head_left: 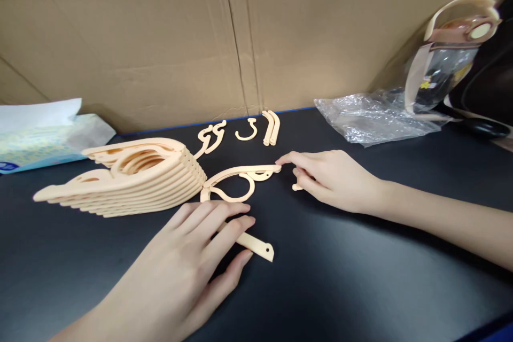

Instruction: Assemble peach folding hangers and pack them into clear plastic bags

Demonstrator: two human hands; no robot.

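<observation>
So the piece in the middle is a peach plastic hanger arm (240, 173), lying flat on the dark table (360, 278) right between the two hands. It's a curved bar with a loop on its underside, and its left end sits just beside a stack of the same arms (132, 181).

The right hand (334, 177) has its index fingertip on the right end of that arm. The other fingers are curled in, and a small peach bit (297, 187) pokes out from under them (can't tell if it's actually pinched or just lying under there).

The left hand (192, 256) is spread flat with straight fingers, not clenched around anything. Its fingertips rest by the loop and it covers most of a straight strip (258, 247), whose end with a small hole sticks out past the fingers. Whether the strip is joined to the arm is hidden by the hand.

Further back, near the cardboard wall (160, 37), there's a single hook (246, 132), a couple more hooks (211, 136) next to the stack, and a pair of curved rods (271, 127) lying side by side. A crumpled clear plastic bag (372, 117) sits off to the right with a packaged item (452, 48) leaning behind it, and a tissue pack (40, 133) is over on the far left.
</observation>
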